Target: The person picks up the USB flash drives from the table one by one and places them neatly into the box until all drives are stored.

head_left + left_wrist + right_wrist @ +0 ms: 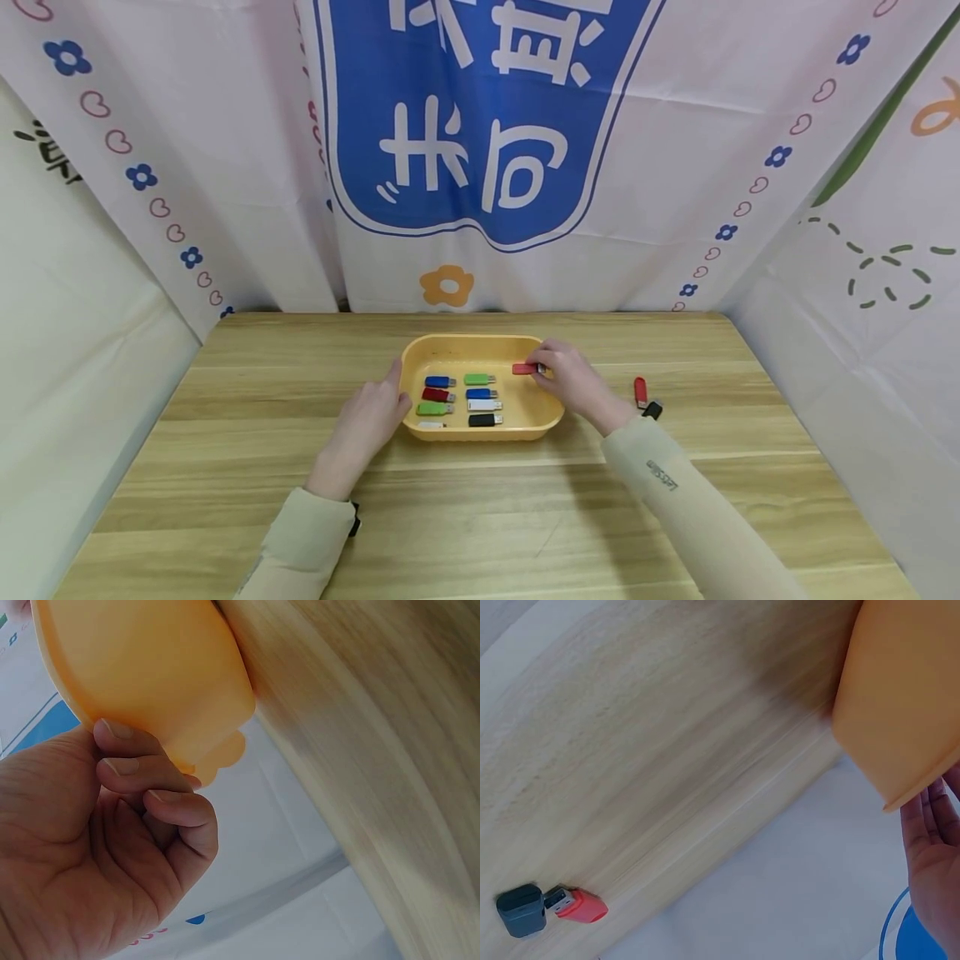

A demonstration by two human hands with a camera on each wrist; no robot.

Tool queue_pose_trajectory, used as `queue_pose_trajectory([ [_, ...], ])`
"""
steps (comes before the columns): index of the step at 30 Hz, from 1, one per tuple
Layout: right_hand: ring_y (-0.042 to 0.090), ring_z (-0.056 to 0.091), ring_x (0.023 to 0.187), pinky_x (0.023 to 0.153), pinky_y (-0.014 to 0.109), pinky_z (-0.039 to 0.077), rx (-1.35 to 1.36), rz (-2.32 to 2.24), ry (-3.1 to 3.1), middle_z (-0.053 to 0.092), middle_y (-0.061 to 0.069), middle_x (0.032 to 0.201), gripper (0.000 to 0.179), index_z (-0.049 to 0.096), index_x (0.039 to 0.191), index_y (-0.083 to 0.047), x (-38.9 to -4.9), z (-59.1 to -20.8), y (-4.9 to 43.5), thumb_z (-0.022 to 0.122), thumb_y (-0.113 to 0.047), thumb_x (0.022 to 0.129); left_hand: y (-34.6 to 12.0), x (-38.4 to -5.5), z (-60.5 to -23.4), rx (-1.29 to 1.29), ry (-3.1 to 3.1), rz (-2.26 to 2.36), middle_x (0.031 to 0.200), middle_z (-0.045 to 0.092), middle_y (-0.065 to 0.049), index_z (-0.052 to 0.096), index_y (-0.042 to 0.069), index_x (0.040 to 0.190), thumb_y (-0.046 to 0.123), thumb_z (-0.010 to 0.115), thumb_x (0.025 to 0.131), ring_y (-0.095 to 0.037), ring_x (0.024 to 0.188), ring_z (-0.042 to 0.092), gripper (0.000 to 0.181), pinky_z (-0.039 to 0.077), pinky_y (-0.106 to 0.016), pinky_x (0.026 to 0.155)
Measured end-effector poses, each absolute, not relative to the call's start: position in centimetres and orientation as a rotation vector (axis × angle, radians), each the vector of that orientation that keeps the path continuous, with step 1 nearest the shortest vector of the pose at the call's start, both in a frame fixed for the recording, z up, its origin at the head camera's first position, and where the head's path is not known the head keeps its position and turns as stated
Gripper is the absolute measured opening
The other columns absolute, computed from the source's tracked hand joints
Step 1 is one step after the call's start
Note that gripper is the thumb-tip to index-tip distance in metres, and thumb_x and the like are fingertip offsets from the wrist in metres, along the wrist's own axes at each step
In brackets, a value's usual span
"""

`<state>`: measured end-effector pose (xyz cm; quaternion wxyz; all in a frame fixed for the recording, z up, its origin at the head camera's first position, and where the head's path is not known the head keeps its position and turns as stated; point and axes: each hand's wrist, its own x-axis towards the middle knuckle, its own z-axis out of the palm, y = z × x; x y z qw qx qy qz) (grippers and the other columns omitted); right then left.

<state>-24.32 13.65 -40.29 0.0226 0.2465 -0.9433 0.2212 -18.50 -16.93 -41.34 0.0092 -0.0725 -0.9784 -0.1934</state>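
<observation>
A yellow tray (pixel 480 434) stands on the table, and inside it several USB sticks lie in two columns. The left column runs blue (pixel 439 382), dark red (pixel 435 394), green (pixel 433 409) and white (pixel 431 425); the right one runs green (pixel 478 379), blue (pixel 480 393), white (pixel 483 406) and black (pixel 484 421). My left hand (pixel 369 414) holds the tray's left end, its fingers curled against the outer wall in the left wrist view. Over the tray's right end, my right hand (pixel 567 375) pinches a red USB stick (pixel 522 369), its tip partly hidden by the fingers.
Right of the tray, another red USB stick (pixel 640 392) lies on the wooden table (pixel 480 517) beside a black one (pixel 652 409), close to the right sleeve. A printed cloth (pixel 525 275) hangs behind the table's far edge, with white cloth at both sides.
</observation>
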Motion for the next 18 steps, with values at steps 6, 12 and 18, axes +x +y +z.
queue_pose_trajectory([
  [6,0.023,0.066,0.097,0.088,0.037,0.057,0.78,0.575,-2.947,0.07,0.009,0.108,0.019,0.076,0.108,-0.007,-24.6,-40.5,13.4,0.073,-0.006,0.089,-16.9,-18.5,-41.3,-0.227,-3.059,-0.617,0.054,0.044,-0.001,0.035,-0.007,0.15,0.012,0.057,0.096,-0.012,0.043,0.04,0.062,0.03,-0.023,0.042],
  [12,0.024,0.066,0.099,0.089,0.038,0.057,0.828,0.488,-2.938,0.07,0.011,0.108,0.016,0.075,0.106,-0.006,-24.9,-40.7,13.1,0.071,-0.006,0.09,-16.9,-18.5,-41.2,-0.221,-3.06,-0.616,0.054,0.044,-0.001,0.036,-0.007,0.149,0.012,0.058,0.095,-0.012,0.043,0.041,0.061,0.03,-0.022,0.041],
  [18,0.025,0.064,0.099,0.089,0.038,0.056,0.901,0.353,-2.925,0.069,0.011,0.105,0.012,0.076,0.1,-0.004,-25.4,-41.0,12.7,0.071,-0.005,0.09,-16.9,-18.5,-41.2,-0.218,-3.066,-0.618,0.054,0.044,-0.001,0.036,-0.007,0.149,0.012,0.058,0.096,-0.013,0.043,0.041,0.06,0.03,-0.023,0.041],
])
